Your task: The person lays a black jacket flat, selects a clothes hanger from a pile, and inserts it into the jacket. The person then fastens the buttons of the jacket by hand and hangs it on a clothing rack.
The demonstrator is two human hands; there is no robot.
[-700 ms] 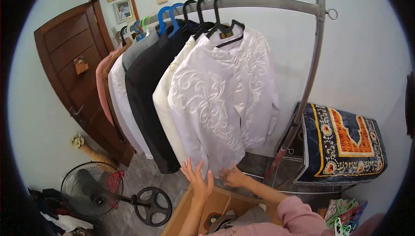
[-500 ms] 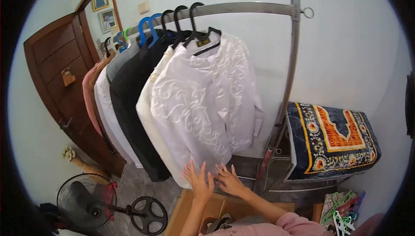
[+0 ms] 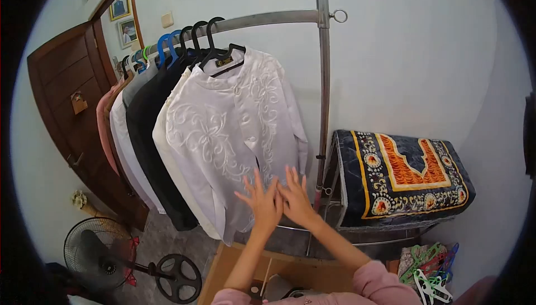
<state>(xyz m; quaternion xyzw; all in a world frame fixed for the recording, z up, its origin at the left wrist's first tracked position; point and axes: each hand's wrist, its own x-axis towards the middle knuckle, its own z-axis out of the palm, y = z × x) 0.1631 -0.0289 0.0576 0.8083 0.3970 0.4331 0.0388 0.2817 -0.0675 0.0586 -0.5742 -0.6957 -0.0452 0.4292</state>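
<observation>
Pale wall (image 3: 413,65), white embroidered shirt (image 3: 223,123)
Your left hand (image 3: 265,203) and right hand (image 3: 297,200) splay open before it, thumb sides meeting.

A pedestal fan (image 3: 100,255) stood near left, before a brown wooden door (image 3: 61,82). Framed pictures (image 3: 127,32) hung far left, a light switch (image 3: 167,20) to their right. A patterned prayer rug (image 3: 413,176) lay at right, plastic hangers (image 3: 417,261) nearer.
</observation>
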